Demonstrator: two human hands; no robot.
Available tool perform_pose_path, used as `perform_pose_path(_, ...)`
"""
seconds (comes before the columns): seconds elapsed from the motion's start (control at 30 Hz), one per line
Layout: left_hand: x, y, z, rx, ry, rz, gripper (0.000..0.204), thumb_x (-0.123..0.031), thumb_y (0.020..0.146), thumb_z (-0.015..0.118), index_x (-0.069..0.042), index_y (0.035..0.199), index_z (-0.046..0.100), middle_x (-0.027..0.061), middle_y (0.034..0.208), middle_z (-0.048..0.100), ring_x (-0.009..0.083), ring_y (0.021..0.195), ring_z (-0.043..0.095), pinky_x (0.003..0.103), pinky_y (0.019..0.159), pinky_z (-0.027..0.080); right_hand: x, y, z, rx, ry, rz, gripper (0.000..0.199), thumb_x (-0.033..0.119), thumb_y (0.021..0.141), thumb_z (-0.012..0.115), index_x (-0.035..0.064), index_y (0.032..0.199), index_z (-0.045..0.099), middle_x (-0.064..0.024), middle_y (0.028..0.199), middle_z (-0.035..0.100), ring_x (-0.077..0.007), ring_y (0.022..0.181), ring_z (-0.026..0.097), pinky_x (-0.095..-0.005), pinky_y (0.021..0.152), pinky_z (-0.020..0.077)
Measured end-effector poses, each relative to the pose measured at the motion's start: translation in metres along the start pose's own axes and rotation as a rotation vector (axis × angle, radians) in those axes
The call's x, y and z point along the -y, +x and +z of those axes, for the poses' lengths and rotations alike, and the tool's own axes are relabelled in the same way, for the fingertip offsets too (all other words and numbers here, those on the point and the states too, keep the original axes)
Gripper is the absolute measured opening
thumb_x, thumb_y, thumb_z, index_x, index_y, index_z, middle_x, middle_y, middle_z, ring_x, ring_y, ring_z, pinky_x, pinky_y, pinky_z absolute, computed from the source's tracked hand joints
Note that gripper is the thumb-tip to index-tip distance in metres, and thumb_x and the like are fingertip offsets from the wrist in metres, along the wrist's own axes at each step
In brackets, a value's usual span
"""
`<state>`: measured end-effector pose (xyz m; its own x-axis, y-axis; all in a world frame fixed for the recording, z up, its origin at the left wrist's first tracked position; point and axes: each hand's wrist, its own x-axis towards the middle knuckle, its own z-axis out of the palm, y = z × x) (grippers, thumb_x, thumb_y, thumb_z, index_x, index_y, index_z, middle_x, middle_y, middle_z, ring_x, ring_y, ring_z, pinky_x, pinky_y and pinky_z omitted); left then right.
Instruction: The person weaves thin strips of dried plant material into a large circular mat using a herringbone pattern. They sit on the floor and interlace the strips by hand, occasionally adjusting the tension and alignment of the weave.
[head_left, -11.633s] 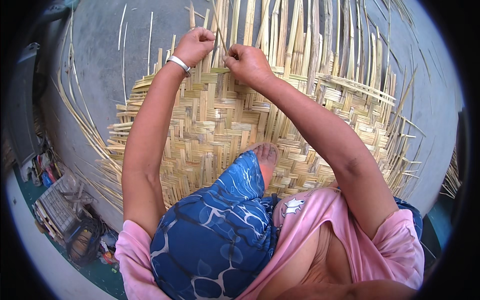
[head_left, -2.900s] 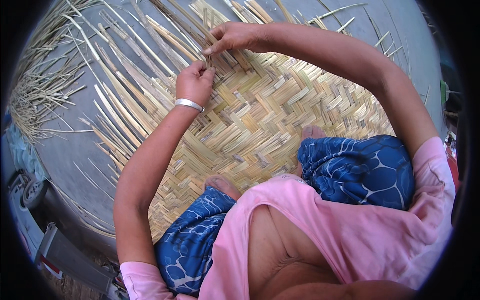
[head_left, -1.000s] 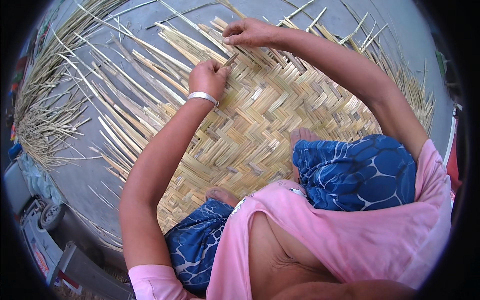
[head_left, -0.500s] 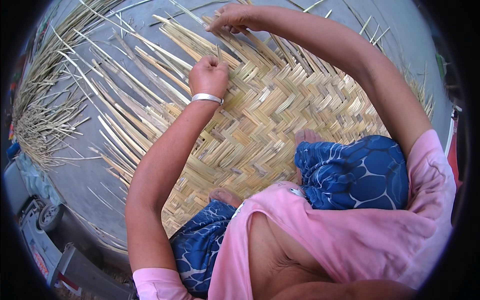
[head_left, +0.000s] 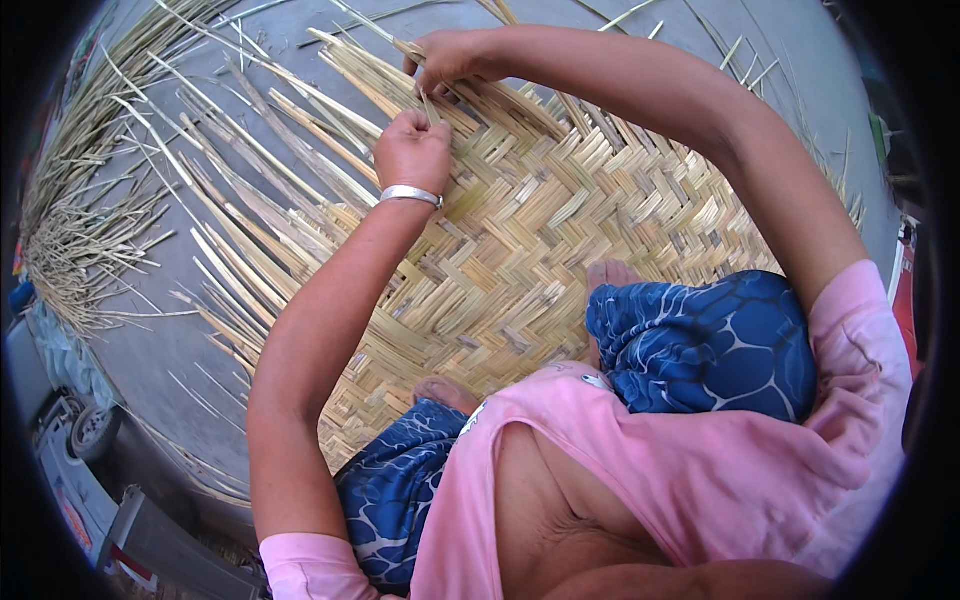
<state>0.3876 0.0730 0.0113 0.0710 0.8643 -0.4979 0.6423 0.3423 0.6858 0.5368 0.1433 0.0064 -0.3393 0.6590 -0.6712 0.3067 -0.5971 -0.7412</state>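
A woven mat [head_left: 530, 250] of flat, straw-coloured reed strips lies under my bare feet, in a zigzag pattern. Loose strip ends [head_left: 270, 220] fan out from its far and left edges. My left hand [head_left: 414, 152], with a silver bangle at the wrist, is closed on a reed strip [head_left: 430, 108] at the mat's far edge. Just beyond it, my right hand [head_left: 446, 62] bends over the far strips, its fingers closed on a strip. The right hand partly hides the strips beneath it.
A large bundle of thin reeds [head_left: 65, 240] lies on the grey floor [head_left: 200, 345] along the left. At lower left stand a grey object with a wheel [head_left: 95, 432] and a pale plastic sheet [head_left: 70, 355]. A red object [head_left: 902, 290] stands at the far right.
My right hand has come slightly nearer and lower, toward the left hand. The strips under it are bent over more. My left hand stays almost in place.
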Motion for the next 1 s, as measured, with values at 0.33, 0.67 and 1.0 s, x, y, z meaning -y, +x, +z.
perform_pose_path(0.33, 0.009, 0.006, 0.006, -0.042, -0.039, 0.13, 0.016, -0.013, 0.074, 0.062, -0.001, 0.067, 0.053, 0.0039, 0.054, 0.053, 0.0117, 0.041, 0.05, 0.028, 0.041, 0.041, -0.005, 0.0, 0.001, -0.183, -0.096, -0.076, 0.033, 0.014, 0.063, 0.068, 0.0021, 0.093, 0.063, -0.01, 0.077, 0.062, -0.0184, 0.067, 0.058, -0.0331, 0.062, 0.0468)
perform_pose_path(0.67, 0.014, 0.007, 0.007, -0.017, -0.119, 0.059, 0.015, -0.011, 0.076, 0.061, -0.002, 0.069, 0.051, 0.0047, 0.053, 0.052, 0.0126, 0.04, 0.05, 0.028, 0.038, 0.039, -0.007, -0.02, -0.004, -0.066, 0.109, -0.16, 0.035, 0.009, 0.068, 0.061, 0.0005, 0.103, 0.059, -0.0084, 0.087, 0.063, -0.0146, 0.078, 0.06, -0.0286, 0.075, 0.0477)
perform_pose_path(1.0, 0.01, 0.005, 0.004, 0.023, -0.162, 0.034, 0.017, -0.012, 0.076, 0.061, -0.002, 0.068, 0.049, 0.0047, 0.053, 0.052, 0.0125, 0.04, 0.05, 0.027, 0.038, 0.039, -0.016, -0.025, -0.003, -0.129, 0.105, -0.243, 0.035, 0.009, 0.072, 0.059, 0.0007, 0.105, 0.057, -0.0074, 0.091, 0.062, -0.0129, 0.08, 0.059, -0.028, 0.078, 0.0467)
